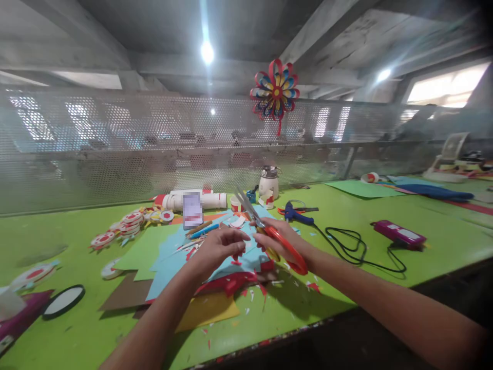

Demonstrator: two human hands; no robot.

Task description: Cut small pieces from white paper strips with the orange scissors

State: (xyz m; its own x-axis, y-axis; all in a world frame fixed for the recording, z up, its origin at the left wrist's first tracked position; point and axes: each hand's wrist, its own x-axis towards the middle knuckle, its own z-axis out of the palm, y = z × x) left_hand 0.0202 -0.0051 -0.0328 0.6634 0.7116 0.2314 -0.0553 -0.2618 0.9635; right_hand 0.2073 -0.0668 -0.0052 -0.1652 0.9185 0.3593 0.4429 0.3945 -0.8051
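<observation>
My right hand (283, 234) grips a pair of scissors (293, 257) with orange handles, the blades pointing up and away from me. To its left, my left hand (219, 249) is closed with its fingers bent together. Red bits show at its fingertips, but I cannot make out what it holds. Beneath both hands lie light blue paper sheets (167, 257), strewn with red and white scraps. A blue pen (204, 231) and other thin sticks rest on the sheets behind my left hand. Behind the scissors stands a small paper cup (235, 204).
Red-and-white paper wheels (131, 223) lie on the green table (84, 329) at left. A phone (192, 210) leans against white tubes (215, 200). A white bottle (268, 182) stands behind. To the right are a blue glue gun (296, 213), its black cord and a purple box (398, 234).
</observation>
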